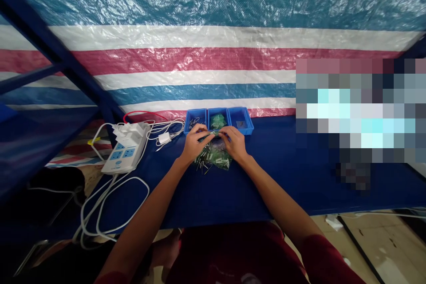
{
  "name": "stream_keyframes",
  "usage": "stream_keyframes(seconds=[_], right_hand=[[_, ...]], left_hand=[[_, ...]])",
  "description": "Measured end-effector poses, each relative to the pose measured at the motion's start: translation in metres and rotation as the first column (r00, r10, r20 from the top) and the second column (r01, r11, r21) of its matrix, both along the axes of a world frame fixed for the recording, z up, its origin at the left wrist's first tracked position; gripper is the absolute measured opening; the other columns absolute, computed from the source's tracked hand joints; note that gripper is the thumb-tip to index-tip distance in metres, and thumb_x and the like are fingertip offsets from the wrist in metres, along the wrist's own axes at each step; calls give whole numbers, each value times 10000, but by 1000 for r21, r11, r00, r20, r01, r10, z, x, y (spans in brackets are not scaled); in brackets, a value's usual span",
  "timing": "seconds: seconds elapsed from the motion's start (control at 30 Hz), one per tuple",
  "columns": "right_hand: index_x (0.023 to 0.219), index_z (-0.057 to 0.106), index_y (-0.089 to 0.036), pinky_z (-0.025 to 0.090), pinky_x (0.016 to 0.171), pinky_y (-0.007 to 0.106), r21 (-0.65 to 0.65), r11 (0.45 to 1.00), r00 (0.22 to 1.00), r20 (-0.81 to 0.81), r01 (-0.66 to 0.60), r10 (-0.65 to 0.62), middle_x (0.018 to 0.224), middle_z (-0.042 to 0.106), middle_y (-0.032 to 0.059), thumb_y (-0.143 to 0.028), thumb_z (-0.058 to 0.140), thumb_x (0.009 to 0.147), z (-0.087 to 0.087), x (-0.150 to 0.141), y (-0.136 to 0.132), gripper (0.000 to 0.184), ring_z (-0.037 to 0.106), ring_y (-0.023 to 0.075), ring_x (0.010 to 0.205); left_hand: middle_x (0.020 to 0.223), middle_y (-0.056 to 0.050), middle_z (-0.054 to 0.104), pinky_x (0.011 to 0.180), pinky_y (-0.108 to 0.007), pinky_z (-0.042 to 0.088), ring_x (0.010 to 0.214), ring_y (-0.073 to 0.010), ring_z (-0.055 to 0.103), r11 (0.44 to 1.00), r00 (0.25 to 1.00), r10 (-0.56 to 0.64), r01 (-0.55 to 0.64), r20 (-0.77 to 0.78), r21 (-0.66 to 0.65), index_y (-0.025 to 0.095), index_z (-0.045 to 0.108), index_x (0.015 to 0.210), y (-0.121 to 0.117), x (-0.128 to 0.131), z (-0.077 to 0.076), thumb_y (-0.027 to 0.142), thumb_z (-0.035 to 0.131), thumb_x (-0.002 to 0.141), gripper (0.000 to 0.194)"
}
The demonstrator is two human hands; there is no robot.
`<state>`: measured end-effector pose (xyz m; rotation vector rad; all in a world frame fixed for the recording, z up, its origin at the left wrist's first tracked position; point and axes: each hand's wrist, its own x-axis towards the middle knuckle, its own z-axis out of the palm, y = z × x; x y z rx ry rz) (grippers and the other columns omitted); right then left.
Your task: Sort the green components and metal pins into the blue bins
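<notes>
My left hand (196, 143) and my right hand (234, 143) meet over the blue table, fingers bent inward and pinching. Between their fingertips is a small greenish plastic bag (215, 132), mostly hidden by the fingers. Below the hands lies a loose pile of thin metal pins or screws (202, 163). Beside that pile, to the right, a green plastic bag (220, 159) has similar metal pieces in or on it. Just behind my hands stand three joined blue bins: the left bin (195, 113) has small metal parts, the middle one green bags (218, 120), the right bin (246, 128) a small flat piece.
On the left, a white power strip (124, 155) carries plugged-in chargers, with white cables (148, 186) looping over the table edge. A white adapter (163, 138) lies near the bins. Striped plastic sheeting (206, 60) hangs behind. The right side is pixelated.
</notes>
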<state>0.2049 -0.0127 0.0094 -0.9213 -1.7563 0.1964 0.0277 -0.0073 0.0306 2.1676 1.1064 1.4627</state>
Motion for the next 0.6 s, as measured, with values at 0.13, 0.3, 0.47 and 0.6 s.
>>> stream_keyframes(seconds=[0.13, 0.3, 0.47, 0.6], right_hand=[[1196, 588, -230, 547, 754, 341, -12, 1000, 1000, -4, -21, 21, 1114, 613, 111, -228, 425, 947, 3, 2, -2, 298, 610, 196, 917], [1178, 618, -275, 541, 770, 377, 48, 997, 995, 85, -63, 59, 1225, 536, 114, -207, 477, 917, -2, 3, 1, 304, 578, 215, 989], [940, 684, -207, 520, 764, 356, 28, 998, 998, -19, -65, 66, 916, 633, 93, -300, 504, 936, -4, 1, 5, 203, 599, 198, 847], [808, 665, -187, 503, 656, 302, -129, 984, 980, -174, -123, 100, 778, 642, 54, -380, 547, 905, -2, 0, 4, 246, 586, 163, 675]], left_hand=[[642, -15, 612, 642, -275, 489, 611, -139, 585, 988, 982, 50, -22, 182, -152, 164, 662, 669, -2, 3, -2, 406, 657, 820, 286], [590, 42, 602, 569, -258, 500, 504, -129, 592, 946, 902, 64, 82, 428, -314, 186, 604, 1128, -5, 9, -3, 408, 720, 769, 437], [725, -25, 631, 642, -280, 506, 618, -136, 595, 955, 955, -28, 114, 297, -275, 162, 687, 930, -6, 8, 1, 462, 604, 852, 320], [829, -39, 629, 665, -274, 497, 716, -151, 601, 975, 986, 19, 18, 166, -221, 171, 696, 833, -2, 4, -1, 461, 678, 783, 295]])
